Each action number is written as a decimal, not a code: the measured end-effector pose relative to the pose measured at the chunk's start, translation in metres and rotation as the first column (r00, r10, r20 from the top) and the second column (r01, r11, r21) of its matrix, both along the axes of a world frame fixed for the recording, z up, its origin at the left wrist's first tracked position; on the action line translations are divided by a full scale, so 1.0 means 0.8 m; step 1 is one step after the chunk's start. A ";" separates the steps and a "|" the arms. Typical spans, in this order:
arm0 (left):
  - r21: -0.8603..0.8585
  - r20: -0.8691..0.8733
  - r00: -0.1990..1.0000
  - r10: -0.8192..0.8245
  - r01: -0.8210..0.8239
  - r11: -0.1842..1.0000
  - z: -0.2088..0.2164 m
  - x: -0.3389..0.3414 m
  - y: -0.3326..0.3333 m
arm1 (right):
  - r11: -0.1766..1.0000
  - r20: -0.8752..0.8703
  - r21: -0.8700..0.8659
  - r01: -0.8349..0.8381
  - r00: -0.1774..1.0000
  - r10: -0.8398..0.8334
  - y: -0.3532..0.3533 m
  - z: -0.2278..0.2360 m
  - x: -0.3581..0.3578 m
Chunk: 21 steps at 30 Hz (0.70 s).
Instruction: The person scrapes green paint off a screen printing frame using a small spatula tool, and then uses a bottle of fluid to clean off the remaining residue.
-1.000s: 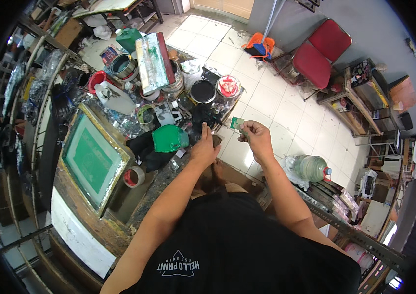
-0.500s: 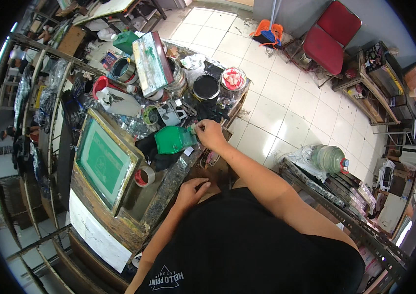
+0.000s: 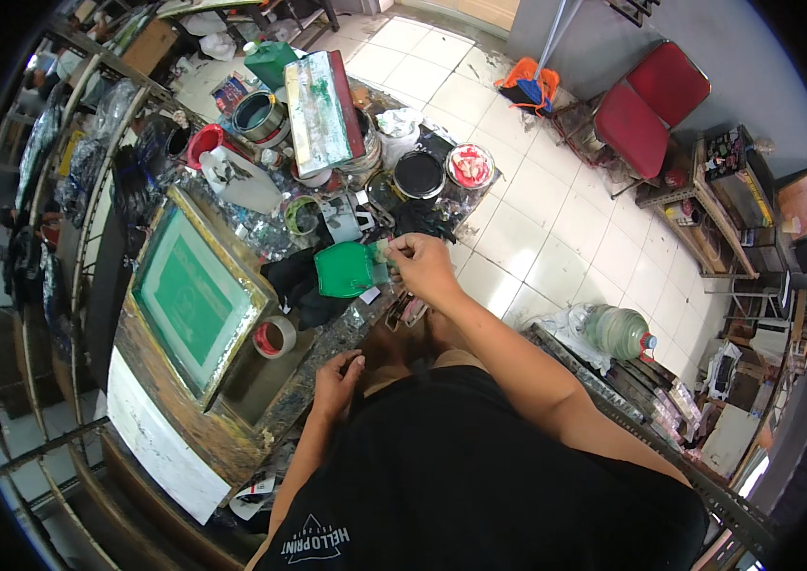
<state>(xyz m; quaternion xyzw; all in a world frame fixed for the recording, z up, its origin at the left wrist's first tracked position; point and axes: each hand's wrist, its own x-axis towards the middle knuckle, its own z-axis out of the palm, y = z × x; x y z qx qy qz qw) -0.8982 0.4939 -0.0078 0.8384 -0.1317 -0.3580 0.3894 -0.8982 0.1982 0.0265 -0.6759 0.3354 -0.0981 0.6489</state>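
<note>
At the table's right edge my right hand [image 3: 423,268] is closed, with thumb and fingertips pinched at a small pale, translucent piece. I cannot make out whether this piece is part of the container beside it. That container, a clear plastic tub [image 3: 344,269] coated with bright green ink, lies just left of my fingertips on a crumpled black cloth [image 3: 291,279]. My left hand [image 3: 335,383] hangs by the near table edge, fingers loosely bent and apart, holding nothing. Left of the tub, a framed printing screen [image 3: 196,300] with a green mesh rests tilted on the table.
A roll of tape [image 3: 275,337] sits beside the screen. Behind the tub crowd a white jug [image 3: 240,181], a black-topped can [image 3: 419,175], a can of red ink [image 3: 470,167] and a paint-smeared board [image 3: 323,109]. A large water bottle [image 3: 618,331] lies on a rack at right.
My left hand has drawn back toward the lower left, its fingers parting a little. The view has shifted slightly; my right hand stays by the green tub, still pinched.
</note>
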 end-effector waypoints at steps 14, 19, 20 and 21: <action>-0.059 0.058 0.998 0.012 -0.009 0.998 -0.007 0.017 0.032 | 0.936 0.071 0.351 -0.012 0.997 -0.014 0.001 0.064 0.002; -0.060 0.086 0.995 0.047 -0.042 0.997 -0.010 0.013 0.045 | 0.946 0.138 -0.256 -0.200 0.961 0.241 -0.018 0.067 0.008; -0.050 0.086 0.995 0.047 -0.043 0.998 -0.007 0.011 0.046 | 0.881 0.114 -0.415 -0.228 0.948 0.298 -0.021 0.074 0.008; -0.042 0.083 0.995 0.060 -0.056 0.998 -0.004 0.009 0.048 | 0.845 0.106 -0.463 -0.269 0.929 0.354 -0.022 0.090 0.007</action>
